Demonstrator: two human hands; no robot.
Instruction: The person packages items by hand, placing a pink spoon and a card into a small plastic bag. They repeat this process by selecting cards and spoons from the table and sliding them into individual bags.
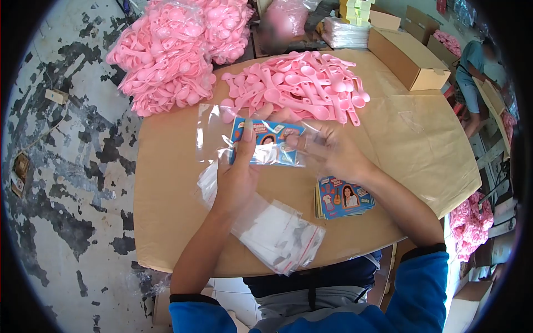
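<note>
A blue printed card [265, 143] is held up over the middle of the table, at least partly inside a clear plastic bag [210, 129] that reaches out to its left. My left hand [240, 175] grips the bag and card from the left, thumb across the front. At the card's right end is my right hand [337, 149], its fingers closed on that edge and slightly blurred. Below it lies a stack of similar blue cards [345, 197]. Several clear plastic bags [283, 232] with sealing strips are fanned out under my left forearm.
A heap of pink spoons [300, 83] covers the table's far side. Bulging bags of pink spoons [166, 55] stand at the far left. A cardboard box [408, 58] sits at the back right corner of the brown-covered table [433, 139]. Another person [472, 72] is farther right.
</note>
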